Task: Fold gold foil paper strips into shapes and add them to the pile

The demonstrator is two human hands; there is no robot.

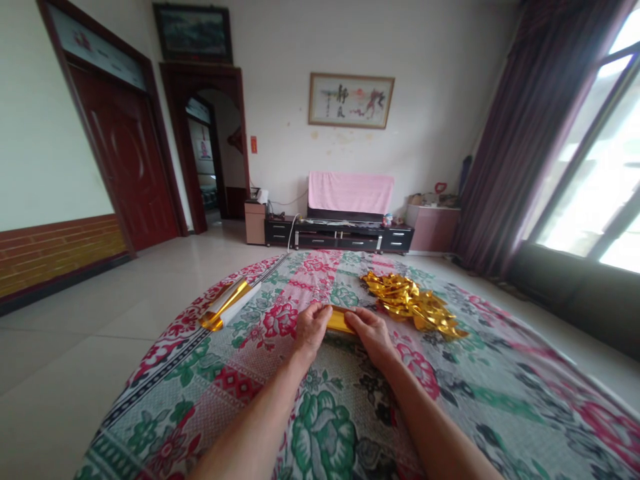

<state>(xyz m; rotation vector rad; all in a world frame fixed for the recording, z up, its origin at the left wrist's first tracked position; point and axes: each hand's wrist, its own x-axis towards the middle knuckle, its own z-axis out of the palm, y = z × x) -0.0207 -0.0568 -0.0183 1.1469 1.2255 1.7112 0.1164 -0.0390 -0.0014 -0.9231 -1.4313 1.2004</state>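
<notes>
A small piece of shiny gold foil paper (340, 319) is stretched between my two hands, just above the flowered cloth. My left hand (312, 328) pinches its left end, thumb on top. At the other end my right hand (371, 333) grips it in the same way. The fingers underneath are hidden. Beyond my right hand lies a heap of folded gold foil pieces (413, 303). To the left rests a loosely curled stack of gold foil sheets (231, 305) with white showing on one side.
The flowered cloth (325, 427) spreads over a wide surface under my arms. Ahead stands a low black TV cabinet (320, 238) with a pink cloth (350, 192) over the screen. A purple curtain (505, 147) hangs by the window at right; a red door (125, 153) is at left.
</notes>
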